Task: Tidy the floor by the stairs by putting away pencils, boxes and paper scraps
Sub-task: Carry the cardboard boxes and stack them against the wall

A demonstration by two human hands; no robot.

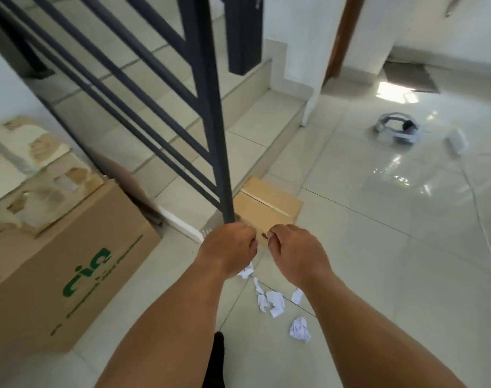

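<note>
Both arms reach out low, with the left hand (229,247) and right hand (298,251) side by side at the near edge of the small cardboard box (268,204). It sits on the floor (378,275) against the bottom stair (247,147), right by the railing post (219,135). Fingers on both hands are curled in tight, but honestly can't tell if they've got hold of the box or just touch it. Probably lining up a two-handed lift. Torn paper scraps (270,300) lie just below the hands, not picked up yet, and a big carton (70,261) sits off to the left.

A home hallway: tiled stairs (252,127), dark metal railing (221,163), glossy floor tiles (378,247), wooden door frame (342,37).
</note>
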